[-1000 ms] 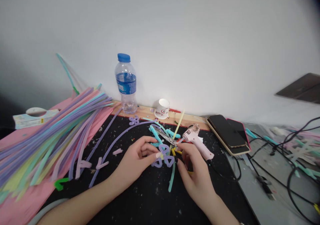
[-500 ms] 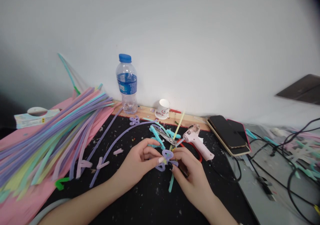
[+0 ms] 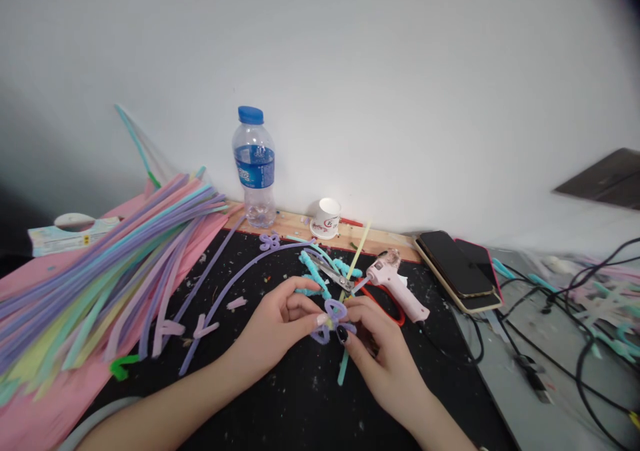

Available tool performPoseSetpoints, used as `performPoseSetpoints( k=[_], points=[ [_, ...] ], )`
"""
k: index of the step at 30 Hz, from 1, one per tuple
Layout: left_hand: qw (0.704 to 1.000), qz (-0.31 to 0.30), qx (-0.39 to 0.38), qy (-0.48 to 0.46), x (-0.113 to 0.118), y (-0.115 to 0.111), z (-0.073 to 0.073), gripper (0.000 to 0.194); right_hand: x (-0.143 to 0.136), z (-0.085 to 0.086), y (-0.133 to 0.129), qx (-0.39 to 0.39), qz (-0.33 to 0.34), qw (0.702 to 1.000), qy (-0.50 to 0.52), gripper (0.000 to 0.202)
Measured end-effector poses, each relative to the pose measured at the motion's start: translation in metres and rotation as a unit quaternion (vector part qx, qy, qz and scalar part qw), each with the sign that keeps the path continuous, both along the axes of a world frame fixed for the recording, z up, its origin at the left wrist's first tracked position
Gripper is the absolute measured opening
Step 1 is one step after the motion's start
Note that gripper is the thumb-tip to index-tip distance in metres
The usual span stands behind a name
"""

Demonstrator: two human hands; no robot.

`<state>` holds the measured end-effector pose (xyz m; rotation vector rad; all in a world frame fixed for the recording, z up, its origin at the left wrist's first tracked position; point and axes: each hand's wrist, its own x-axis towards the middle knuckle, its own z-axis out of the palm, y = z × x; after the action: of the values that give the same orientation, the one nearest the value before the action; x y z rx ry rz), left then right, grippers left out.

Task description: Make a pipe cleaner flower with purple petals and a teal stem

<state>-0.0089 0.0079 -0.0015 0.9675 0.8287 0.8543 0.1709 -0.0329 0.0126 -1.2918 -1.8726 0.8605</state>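
Observation:
A purple pipe-cleaner flower [image 3: 336, 309] with looped petals is pinched between my two hands over the black mat [image 3: 280, 404]. My left hand [image 3: 290, 317] grips its left side with thumb and fingers. On the other side, my right hand [image 3: 377, 344] closes on the petals near the centre, its dark-nailed thumb in front. A teal pipe cleaner [image 3: 343, 369] sticks out below the flower; whether it joins the flower I cannot tell. Just beyond my fingers lie scissors [image 3: 336, 276] with red handles, fluffy turquoise twisted pieces [image 3: 314, 271] and a pale pink glue gun [image 3: 399, 289].
A large bundle of pastel pipe cleaners [image 3: 115, 264] lies at left on pink paper [image 3: 60, 397]. A water bottle [image 3: 254, 171] and a paper cup [image 3: 326, 219] stand along the wall. Phones [image 3: 456, 264] and black cables [image 3: 545, 364] lie at right. A small purple flower [image 3: 269, 241] rests farther back.
Both hands stay almost where they were on the flower. My right thumb and fingers have shifted very slightly; the other things have not moved.

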Motion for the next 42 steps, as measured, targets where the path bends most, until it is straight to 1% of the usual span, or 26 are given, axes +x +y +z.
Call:
performPoseSetpoints(
  k=[7, 12, 18, 32, 42],
  points=[
    [1.000, 0.008, -0.004, 0.002, 0.0012, -0.0002, 0.0023, 0.034, 0.0001, -0.0012, -0.0003, -0.009, -0.002, 1.000, -0.007, 0.010],
    [1.000, 0.006, -0.006, -0.001, 0.0015, -0.0002, 0.0006, 0.035, -0.0003, -0.0005, 0.0006, -0.008, 0.010, 1.000, -0.004, 0.011],
    [1.000, -0.001, -0.007, -0.009, 0.0008, -0.0004, -0.0007, 0.035, -0.0005, 0.0005, -0.0009, -0.022, 0.008, 1.000, -0.002, 0.010],
    [1.000, -0.009, -0.006, -0.007, 0.0015, -0.0015, -0.0010, 0.035, -0.0019, -0.0020, -0.0004, 0.000, 0.011, 1.000, 0.008, 0.013],
    [1.000, -0.017, 0.003, -0.008, 0.0022, -0.0019, -0.0006, 0.034, -0.0030, 0.0000, -0.0010, -0.009, 0.015, 1.000, 0.021, 0.014]
  ],
)
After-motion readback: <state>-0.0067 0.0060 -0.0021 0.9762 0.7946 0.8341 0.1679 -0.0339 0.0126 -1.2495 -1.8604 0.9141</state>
